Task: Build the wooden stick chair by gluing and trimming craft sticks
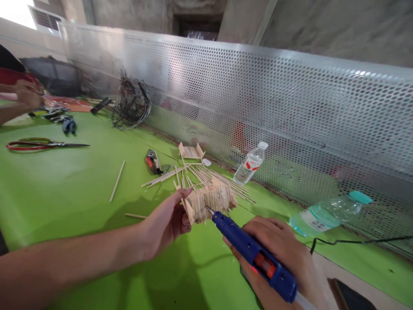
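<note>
My left hand (169, 219) grips a small model of wooden sticks (211, 200) by its left end, thumb on top, holding it above the green table. Glossy glue shows on the model's ridged surface. My right hand (280, 249) is wrapped round a blue hot glue gun (251, 245), whose metal nozzle meets the sticks near the model's lower middle. A clear glue stick (305, 301) sticks out of the gun's rear end. Behind the model, loose thin wooden sticks (222, 178) lie in a pile.
Two plastic bottles, one upright-leaning with a white cap (251, 163) and one with a teal cap (332, 213), stand by the perforated metal panel (290, 112). Pruning shears (153, 162), long scissors (48, 144) and a wire coil (131, 103) lie around. Another person's hands (29, 94) are at far left.
</note>
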A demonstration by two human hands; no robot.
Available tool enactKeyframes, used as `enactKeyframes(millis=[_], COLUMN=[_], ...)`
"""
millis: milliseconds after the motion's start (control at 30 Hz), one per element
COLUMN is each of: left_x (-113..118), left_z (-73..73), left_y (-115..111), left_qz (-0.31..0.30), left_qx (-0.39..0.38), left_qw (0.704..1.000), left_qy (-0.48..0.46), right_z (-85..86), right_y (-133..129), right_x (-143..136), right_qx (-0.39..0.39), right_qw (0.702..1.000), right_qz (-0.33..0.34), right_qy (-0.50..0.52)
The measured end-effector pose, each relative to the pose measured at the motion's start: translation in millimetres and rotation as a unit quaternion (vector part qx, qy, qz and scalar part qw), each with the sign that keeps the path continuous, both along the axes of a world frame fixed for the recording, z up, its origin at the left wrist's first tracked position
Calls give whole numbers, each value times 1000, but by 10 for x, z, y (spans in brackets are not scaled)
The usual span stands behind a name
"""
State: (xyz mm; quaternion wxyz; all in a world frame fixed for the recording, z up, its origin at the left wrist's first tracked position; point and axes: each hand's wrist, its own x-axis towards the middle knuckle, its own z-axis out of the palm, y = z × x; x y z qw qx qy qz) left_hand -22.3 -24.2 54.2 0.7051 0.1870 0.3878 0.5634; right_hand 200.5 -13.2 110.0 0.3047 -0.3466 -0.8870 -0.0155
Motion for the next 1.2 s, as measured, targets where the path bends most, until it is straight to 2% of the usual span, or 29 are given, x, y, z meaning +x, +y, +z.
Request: enactKeyframes(millis=[200,333,533,633,867,1200], left_x=[5,4,14,7,-9,26], left_z=[38,82,101,100,117,139], left_y=[-3,-25,-29,-31,-57,-44], left_qz=[9,3,-8,-13,-21,-2], left_qx=[7,15,-5,-5,0,14], left_qw=[1000,1000,1000,1000,1000,1000], left_qy=[-20,-23,-8,-1,1,-16], right_z=[31,4,-2,8,12,8], right_y=[-19,24,-31,-75,-81,26], right_x=[-10,15,14,9,16,90], right_qx=[-6,40,-1,-16,-4,-31], right_qw=[1000,998,1000,999,999,998], right_qz=[27,51,-22,-37,-28,-9], right_qy=[9,21,11,6,-19,-47])
